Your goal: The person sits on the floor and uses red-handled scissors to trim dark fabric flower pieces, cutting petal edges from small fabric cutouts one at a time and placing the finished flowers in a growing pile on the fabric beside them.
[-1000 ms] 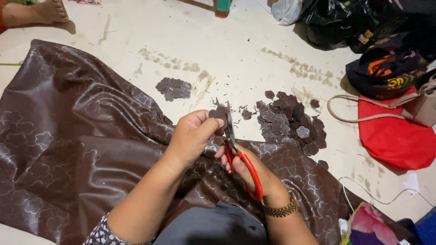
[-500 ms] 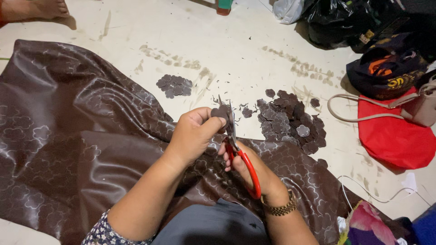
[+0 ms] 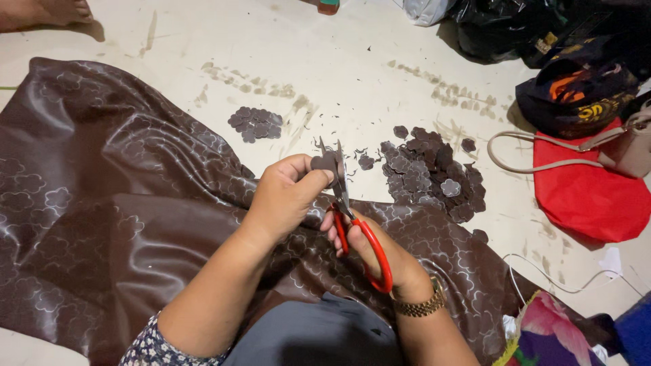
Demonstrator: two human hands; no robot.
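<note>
My left hand [image 3: 285,196] pinches a small brown flower-shaped cutout [image 3: 323,163] between thumb and fingers. My right hand [image 3: 380,254] grips red-handled scissors [image 3: 359,234], whose blades [image 3: 339,173] point up and meet the cutout. Both hands hover over a large sheet of shiny brown fabric [image 3: 122,210] marked with flower outlines, spread on the pale floor. A gold watch [image 3: 420,306] sits on my right wrist.
A big pile of cut brown pieces [image 3: 427,173] lies just right of the hands, a smaller pile [image 3: 255,123] farther back. A red cloth [image 3: 586,196], a beige handbag [image 3: 624,149] and dark bags [image 3: 576,95] crowd the right side. Another person's foot [image 3: 47,12] is at top left.
The hands and scissors stay in nearly the same place; the left hand has turned the cutout slightly against the blades.
</note>
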